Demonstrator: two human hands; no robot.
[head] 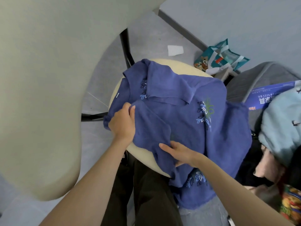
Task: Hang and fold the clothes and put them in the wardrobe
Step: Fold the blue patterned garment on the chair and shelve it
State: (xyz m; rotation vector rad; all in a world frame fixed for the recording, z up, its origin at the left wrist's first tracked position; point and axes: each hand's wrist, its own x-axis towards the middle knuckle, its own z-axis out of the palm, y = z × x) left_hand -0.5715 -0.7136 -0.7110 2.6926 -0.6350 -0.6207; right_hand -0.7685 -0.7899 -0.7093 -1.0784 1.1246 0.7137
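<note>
Head view: blue shirt (179,121) on stool (179,66), cream table (40,95) alongside.

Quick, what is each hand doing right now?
Left hand: grips a fold of the blue shirt.
Right hand: pinches the blue shirt lower down.

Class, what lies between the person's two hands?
In the head view, a folded-over flap of the blue shirt fills the stretch between the left hand and the right hand; both hold it.

left hand (123,123) curled, gripping shirt (179,95); right hand (178,154) pinches it, thumb extended; both forearms reach forward.
</note>
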